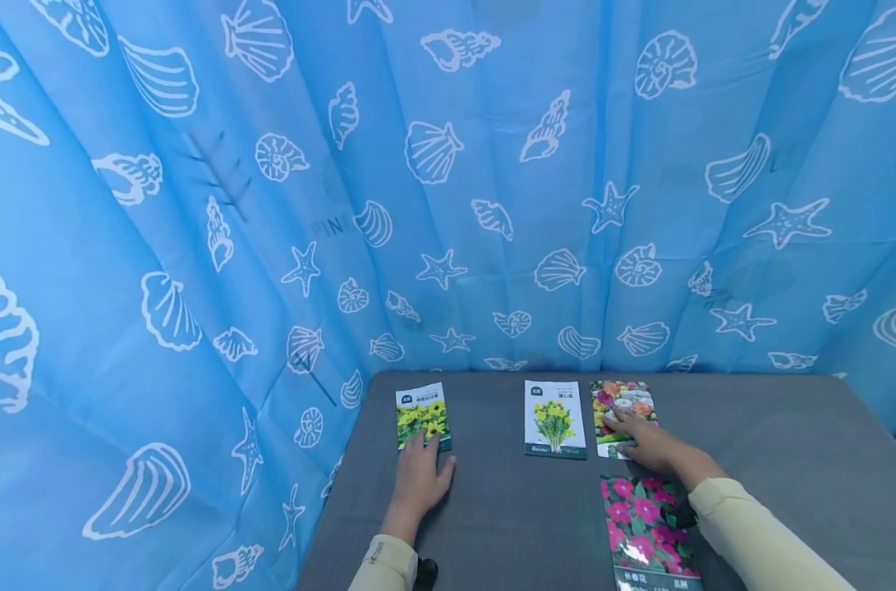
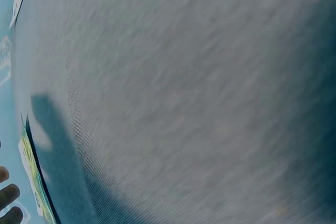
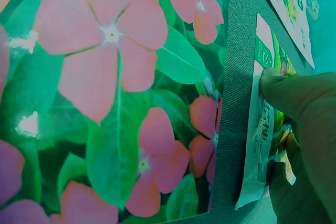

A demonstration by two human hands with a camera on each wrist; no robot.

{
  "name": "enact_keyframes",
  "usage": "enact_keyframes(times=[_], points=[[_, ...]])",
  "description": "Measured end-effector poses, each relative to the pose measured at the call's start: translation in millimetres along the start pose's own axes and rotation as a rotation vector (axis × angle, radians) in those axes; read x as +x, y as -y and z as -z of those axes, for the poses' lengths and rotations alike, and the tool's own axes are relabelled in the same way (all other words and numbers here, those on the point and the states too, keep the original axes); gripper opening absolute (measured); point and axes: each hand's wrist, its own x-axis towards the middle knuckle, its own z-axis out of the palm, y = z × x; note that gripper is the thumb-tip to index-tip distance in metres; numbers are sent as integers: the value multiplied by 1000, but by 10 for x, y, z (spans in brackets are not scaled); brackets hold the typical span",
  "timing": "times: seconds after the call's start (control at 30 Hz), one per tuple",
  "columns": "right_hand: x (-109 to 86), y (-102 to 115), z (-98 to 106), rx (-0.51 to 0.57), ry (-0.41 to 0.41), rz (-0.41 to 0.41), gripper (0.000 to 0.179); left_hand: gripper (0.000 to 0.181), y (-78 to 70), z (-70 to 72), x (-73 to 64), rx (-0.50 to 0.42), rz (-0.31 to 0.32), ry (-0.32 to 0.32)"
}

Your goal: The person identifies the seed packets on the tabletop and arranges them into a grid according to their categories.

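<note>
My left hand [image 1: 420,478] rests with straight fingers at the lower edge of a seed packet with yellow flowers [image 1: 418,402], fingertips overlapping it. Only the fingertips [image 2: 9,198] show at the left edge of the left wrist view, beside that packet [image 2: 32,174]. Spread over a packet with multicoloured flowers [image 1: 608,394] is my right hand [image 1: 650,443], covering part of its right side. The right wrist view shows the thumb [image 3: 275,85] touching this packet [image 3: 254,145] near its edge. Its fingers lie along the packet, partly hidden.
Between the hands lies a white packet with yellow flowers [image 1: 554,414]. A larger pink-flower packet [image 1: 640,525] lies nearer, below my right wrist, partly covered by the sleeve. The grey tabletop [image 1: 492,509] meets a blue shell-patterned curtain [image 1: 492,312] at the back and left.
</note>
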Motion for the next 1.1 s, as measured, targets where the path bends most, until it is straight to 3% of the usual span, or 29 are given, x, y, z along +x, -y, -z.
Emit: enact_keyframes(times=[0.3,0.67,1.1], points=[[-3,31,6,4,5,-21,62,55,134,44,188,28,2,-18],[-5,11,-9,3,2,-23,61,62,184,67,311,-1,75,80],[-10,21,-2,26,7,-36,62,62,188,-70,413,6,68,148]])
